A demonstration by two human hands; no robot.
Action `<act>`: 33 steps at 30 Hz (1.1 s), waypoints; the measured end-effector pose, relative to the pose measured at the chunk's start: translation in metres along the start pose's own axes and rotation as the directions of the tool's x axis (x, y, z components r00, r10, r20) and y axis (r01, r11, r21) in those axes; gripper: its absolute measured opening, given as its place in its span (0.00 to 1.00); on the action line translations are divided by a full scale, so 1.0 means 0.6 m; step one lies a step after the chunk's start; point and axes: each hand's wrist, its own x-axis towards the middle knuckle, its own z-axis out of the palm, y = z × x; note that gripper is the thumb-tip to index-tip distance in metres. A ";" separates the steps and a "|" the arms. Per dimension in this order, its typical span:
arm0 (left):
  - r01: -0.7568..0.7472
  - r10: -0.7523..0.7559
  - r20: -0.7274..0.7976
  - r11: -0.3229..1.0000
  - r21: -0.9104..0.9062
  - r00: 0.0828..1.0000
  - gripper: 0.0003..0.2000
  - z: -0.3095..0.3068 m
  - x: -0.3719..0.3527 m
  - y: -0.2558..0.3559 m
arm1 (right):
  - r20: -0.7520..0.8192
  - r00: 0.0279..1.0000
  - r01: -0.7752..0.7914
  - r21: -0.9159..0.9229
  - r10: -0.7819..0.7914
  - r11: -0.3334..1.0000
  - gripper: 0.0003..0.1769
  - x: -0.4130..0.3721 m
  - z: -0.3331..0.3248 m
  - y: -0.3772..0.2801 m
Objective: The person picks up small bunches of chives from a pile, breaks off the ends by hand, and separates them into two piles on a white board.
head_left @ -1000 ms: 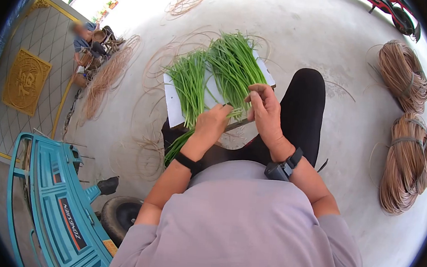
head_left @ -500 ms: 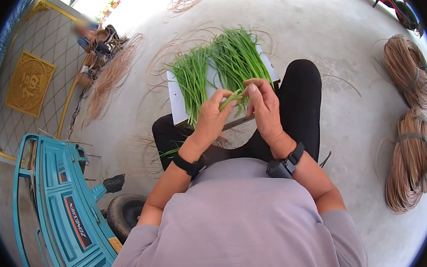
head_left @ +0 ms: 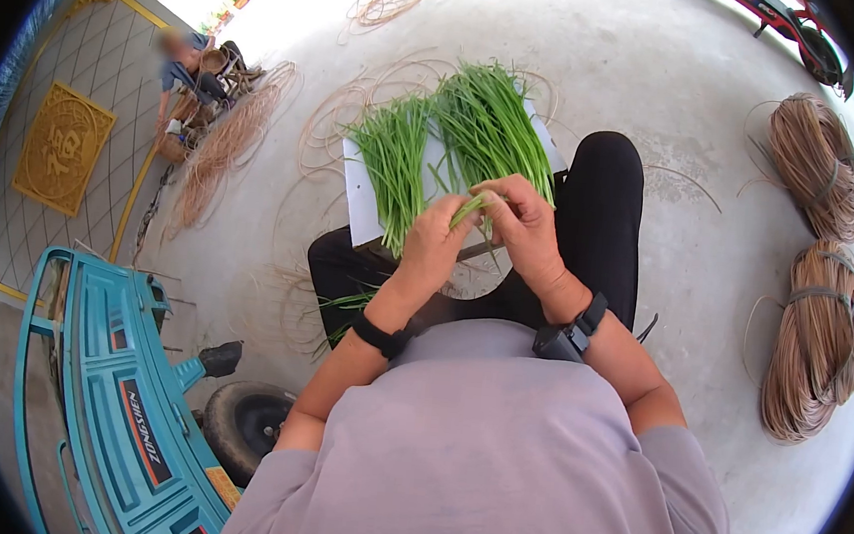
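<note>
My left hand and my right hand meet over my lap, both pinching one thin green stalk between the fingertips. Just beyond them a white board rests across my knees. It carries two heaps of green stalks: a left heap and a larger right heap. More green stalks hang below the board beside my left knee. Both wrists wear black bands.
Two coils of brown rattan lie on the concrete at right. Loose rattan loops spread at left, where another person sits. A teal three-wheeler stands at lower left, with a red vehicle at top right.
My hands rose from the board's near edge and came together on a single stalk, then settled slightly lower. The view shifted a little.
</note>
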 end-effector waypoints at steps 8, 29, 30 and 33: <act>-0.281 0.297 -0.429 0.954 0.101 0.853 0.13 -0.099 -0.011 0.066 | -0.107 0.994 0.013 0.067 -0.006 0.998 0.18 -0.003 -0.012 -0.021; -0.065 0.378 -0.763 0.911 0.407 0.525 0.11 -0.232 -0.091 0.082 | 0.175 0.984 0.160 -0.951 0.031 0.265 0.18 -0.011 -0.001 0.011; -0.070 0.418 -0.653 0.869 0.490 0.632 0.09 -0.216 -0.079 0.068 | 0.189 0.982 0.177 -0.947 0.021 0.270 0.17 -0.010 -0.003 0.016; -0.124 0.257 -0.422 0.940 0.318 0.869 0.09 -0.154 -0.067 0.032 | 0.220 0.975 0.213 -0.921 -0.018 0.326 0.15 -0.010 -0.010 0.028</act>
